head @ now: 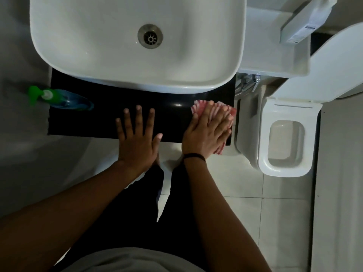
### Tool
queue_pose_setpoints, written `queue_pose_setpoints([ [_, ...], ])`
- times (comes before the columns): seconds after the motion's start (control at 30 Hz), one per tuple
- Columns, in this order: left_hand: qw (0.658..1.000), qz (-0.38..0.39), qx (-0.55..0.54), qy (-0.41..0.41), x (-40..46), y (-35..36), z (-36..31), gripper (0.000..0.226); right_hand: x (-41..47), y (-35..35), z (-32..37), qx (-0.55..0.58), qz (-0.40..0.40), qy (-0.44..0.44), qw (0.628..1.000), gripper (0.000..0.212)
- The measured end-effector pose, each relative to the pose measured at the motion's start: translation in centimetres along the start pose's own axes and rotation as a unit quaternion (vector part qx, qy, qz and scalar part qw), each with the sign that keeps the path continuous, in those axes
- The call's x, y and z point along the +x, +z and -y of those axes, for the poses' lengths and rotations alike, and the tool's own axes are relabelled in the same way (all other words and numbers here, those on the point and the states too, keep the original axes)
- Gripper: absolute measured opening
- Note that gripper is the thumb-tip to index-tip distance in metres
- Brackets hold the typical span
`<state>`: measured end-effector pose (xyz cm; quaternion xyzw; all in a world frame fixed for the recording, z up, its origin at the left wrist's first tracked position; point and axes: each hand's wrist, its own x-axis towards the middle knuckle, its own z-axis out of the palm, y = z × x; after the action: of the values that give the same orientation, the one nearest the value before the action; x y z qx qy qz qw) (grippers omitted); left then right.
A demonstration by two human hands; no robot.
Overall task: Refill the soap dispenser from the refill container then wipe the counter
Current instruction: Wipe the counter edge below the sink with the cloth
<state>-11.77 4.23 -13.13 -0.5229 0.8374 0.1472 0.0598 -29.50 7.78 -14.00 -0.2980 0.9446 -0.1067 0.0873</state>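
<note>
The soap dispenser point(60, 98), a clear blue bottle with a green pump, stands at the left end of the black counter point(102, 118). My left hand point(137, 138) lies flat on the counter's front edge, fingers spread, holding nothing. My right hand point(206, 130) presses flat on a pink and white cloth point(198, 107) at the counter's right end; the cloth shows past my fingertips and under my palm. A white refill container point(306, 18) rests on the toilet cistern lid at the upper right.
A white basin point(137, 75) with a metal drain overhangs the back of the counter. A white toilet point(284, 142) stands open to the right, with a metal valve between it and the counter. Pale floor tiles lie below.
</note>
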Motion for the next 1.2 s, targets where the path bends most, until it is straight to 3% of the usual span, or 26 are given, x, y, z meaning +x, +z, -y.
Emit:
queue_pose_setpoints([
  [0.1,1.000,0.000,0.004,0.011,0.6,0.1,-0.7,0.079,-1.7,0.7,-0.6,-0.035,0.065,-0.216,0.974,0.064],
  [0.17,0.999,-0.006,0.009,0.036,0.7,0.3,-0.1,0.078,-1.4,-0.1,-3.4,-0.040,0.088,-0.271,0.958,0.064],
  [0.27,0.997,-0.015,0.021,0.068,0.6,0.5,0.4,0.077,1.1,-1.4,-6.6,-0.032,0.050,-0.127,0.990,0.063],
  [0.4,0.994,-0.015,0.023,0.107,1.3,1.0,-1.8,0.075,3.9,-1.4,-3.6,0.002,-0.002,0.020,1.000,0.061],
  [0.57,0.993,-0.022,0.026,0.111,2.3,1.3,-4.4,0.074,0.8,-1.2,-5.6,-0.041,0.079,-0.232,0.969,0.063],
  [0.63,0.991,-0.020,0.030,0.128,2.4,1.3,-5.2,0.075,1.7,-1.8,-7.4,-0.027,0.076,-0.184,0.980,0.062],
  [0.73,0.989,-0.020,0.040,0.139,2.9,1.5,-6.6,0.075,5.4,-2.1,-5.6,0.008,0.050,-0.040,0.998,0.060],
  [0.8,0.988,-0.024,0.043,0.145,3.5,1.6,-7.9,0.073,6.9,-2.2,-3.9,0.005,0.056,-0.044,0.997,0.061],
  [0.93,0.980,-0.032,0.037,0.194,5.6,1.8,-11.5,0.073,6.1,-2.3,-6.6,0.022,0.082,-0.163,0.983,0.059],
  [1.03,0.971,-0.036,0.048,0.230,7.7,2.0,-14.4,0.072,7.8,-2.6,-7.7,0.130,0.108,-0.070,0.983,0.056],
  [1.2,0.972,-0.042,0.046,0.225,14.5,1.5,-19.8,0.069,14.5,-3.7,-8.4,0.258,0.076,0.050,0.962,0.054],
])
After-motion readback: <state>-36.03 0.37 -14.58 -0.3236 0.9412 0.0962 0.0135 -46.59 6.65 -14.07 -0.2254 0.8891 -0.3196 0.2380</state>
